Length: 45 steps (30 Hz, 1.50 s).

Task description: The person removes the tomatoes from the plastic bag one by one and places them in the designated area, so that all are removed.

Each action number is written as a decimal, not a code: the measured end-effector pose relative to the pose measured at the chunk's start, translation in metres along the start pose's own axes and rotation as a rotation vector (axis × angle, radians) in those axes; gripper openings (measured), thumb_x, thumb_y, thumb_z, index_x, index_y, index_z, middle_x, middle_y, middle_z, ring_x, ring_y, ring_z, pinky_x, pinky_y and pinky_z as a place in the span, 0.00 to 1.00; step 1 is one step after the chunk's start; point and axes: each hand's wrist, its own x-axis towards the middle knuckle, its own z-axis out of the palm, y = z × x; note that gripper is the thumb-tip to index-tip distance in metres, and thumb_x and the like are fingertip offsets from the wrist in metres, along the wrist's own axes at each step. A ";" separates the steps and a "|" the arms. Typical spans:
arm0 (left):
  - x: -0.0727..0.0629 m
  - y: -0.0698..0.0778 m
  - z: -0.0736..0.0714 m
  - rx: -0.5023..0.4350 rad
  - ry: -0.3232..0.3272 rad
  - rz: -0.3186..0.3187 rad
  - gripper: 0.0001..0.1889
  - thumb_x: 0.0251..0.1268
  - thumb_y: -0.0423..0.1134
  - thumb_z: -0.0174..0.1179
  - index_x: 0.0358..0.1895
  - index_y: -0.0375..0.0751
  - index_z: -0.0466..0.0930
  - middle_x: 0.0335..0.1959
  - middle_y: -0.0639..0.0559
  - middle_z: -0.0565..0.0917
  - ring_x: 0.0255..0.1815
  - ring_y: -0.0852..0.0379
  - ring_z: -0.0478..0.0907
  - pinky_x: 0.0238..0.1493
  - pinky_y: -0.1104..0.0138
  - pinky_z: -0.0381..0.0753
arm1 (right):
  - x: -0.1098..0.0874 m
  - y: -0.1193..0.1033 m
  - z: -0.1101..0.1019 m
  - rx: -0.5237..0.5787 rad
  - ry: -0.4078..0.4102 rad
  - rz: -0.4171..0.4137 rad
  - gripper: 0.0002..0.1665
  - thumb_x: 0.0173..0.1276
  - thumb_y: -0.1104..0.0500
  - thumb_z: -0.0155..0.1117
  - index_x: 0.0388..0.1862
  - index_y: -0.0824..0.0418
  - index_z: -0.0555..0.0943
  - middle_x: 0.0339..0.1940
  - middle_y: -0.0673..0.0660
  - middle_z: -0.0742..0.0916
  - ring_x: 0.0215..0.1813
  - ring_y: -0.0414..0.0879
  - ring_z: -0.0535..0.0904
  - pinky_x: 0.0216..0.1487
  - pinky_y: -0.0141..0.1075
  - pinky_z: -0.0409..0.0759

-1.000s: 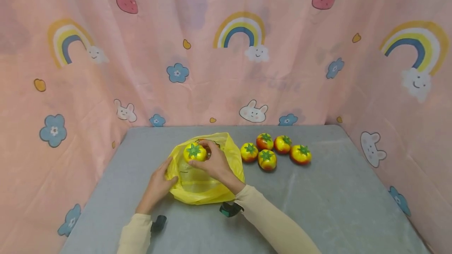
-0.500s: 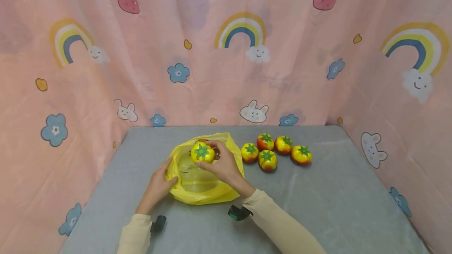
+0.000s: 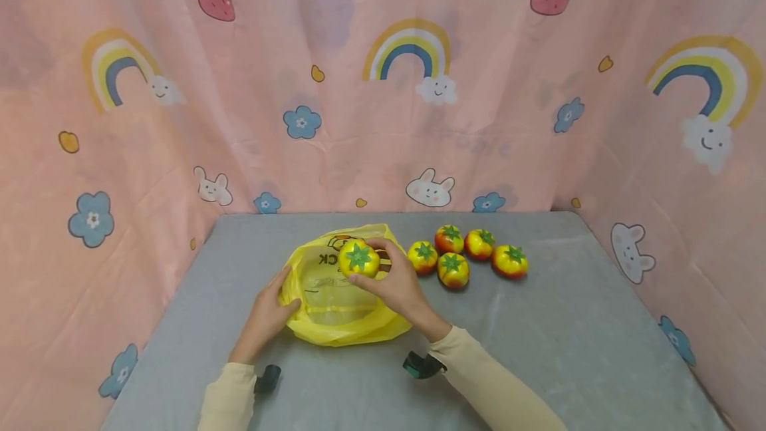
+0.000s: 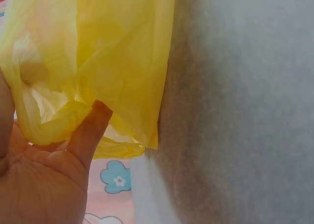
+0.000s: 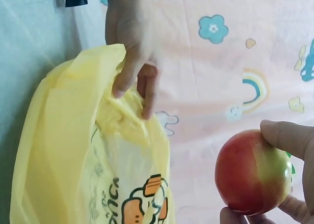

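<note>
The tomato [image 3: 358,259], green calyx facing up, is pinched in the right hand [image 3: 395,285] above the yellow bag [image 3: 335,314], whose mouth gapes at 12 o'clock. The left hand [image 3: 266,314] grips the bag's edge at 9 o'clock. Five tomatoes [image 3: 467,255] lie at 3 o'clock on the table [image 3: 568,338].

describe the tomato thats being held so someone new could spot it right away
On the grey table lies a yellow bag, its edge held by the left hand. Above it, the right hand holds the tomato, the only one off the table.
</note>
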 end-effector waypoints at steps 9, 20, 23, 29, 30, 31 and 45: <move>0.000 0.000 0.000 0.006 -0.002 -0.005 0.40 0.62 0.35 0.60 0.77 0.37 0.53 0.77 0.34 0.58 0.77 0.35 0.55 0.77 0.46 0.57 | -0.001 0.015 -0.015 -0.014 0.040 0.071 0.38 0.53 0.53 0.78 0.62 0.56 0.74 0.59 0.55 0.80 0.58 0.52 0.77 0.59 0.47 0.81; 0.001 0.001 -0.001 0.000 -0.003 -0.004 0.40 0.62 0.35 0.60 0.77 0.36 0.53 0.77 0.33 0.58 0.77 0.35 0.55 0.77 0.46 0.56 | -0.006 0.028 -0.036 -0.041 0.065 0.143 0.39 0.54 0.51 0.78 0.64 0.55 0.72 0.60 0.55 0.79 0.60 0.53 0.76 0.64 0.51 0.77; 0.001 0.002 -0.001 0.000 -0.001 -0.003 0.40 0.62 0.35 0.60 0.77 0.36 0.53 0.77 0.33 0.58 0.77 0.35 0.55 0.77 0.46 0.56 | -0.007 0.031 -0.041 -0.052 0.071 0.153 0.39 0.54 0.52 0.78 0.64 0.55 0.72 0.60 0.55 0.79 0.59 0.53 0.76 0.63 0.50 0.78; 0.001 0.001 -0.002 0.001 0.005 -0.004 0.40 0.62 0.35 0.61 0.77 0.36 0.54 0.76 0.33 0.59 0.77 0.35 0.55 0.76 0.45 0.57 | -0.009 0.037 -0.048 -0.077 0.085 0.149 0.40 0.55 0.51 0.77 0.65 0.56 0.71 0.62 0.56 0.78 0.59 0.55 0.76 0.62 0.48 0.78; 0.001 0.000 -0.002 0.002 0.004 -0.004 0.40 0.62 0.35 0.61 0.77 0.36 0.54 0.76 0.33 0.59 0.77 0.35 0.55 0.76 0.45 0.57 | -0.009 0.038 -0.050 -0.082 0.086 0.150 0.40 0.55 0.51 0.77 0.65 0.57 0.71 0.62 0.56 0.78 0.59 0.55 0.76 0.63 0.48 0.78; 0.001 0.000 -0.002 0.001 0.002 -0.003 0.40 0.62 0.35 0.61 0.77 0.36 0.54 0.76 0.33 0.58 0.77 0.35 0.55 0.76 0.45 0.57 | -0.009 0.039 -0.051 -0.084 0.088 0.151 0.40 0.55 0.51 0.77 0.65 0.57 0.71 0.62 0.57 0.78 0.59 0.55 0.76 0.63 0.48 0.78; 0.000 0.002 -0.001 -0.001 -0.021 -0.019 0.40 0.63 0.36 0.60 0.77 0.37 0.52 0.77 0.34 0.57 0.78 0.36 0.54 0.77 0.46 0.56 | -0.010 0.057 -0.073 -0.088 0.150 0.156 0.39 0.56 0.51 0.77 0.64 0.58 0.71 0.59 0.59 0.78 0.57 0.54 0.74 0.59 0.48 0.80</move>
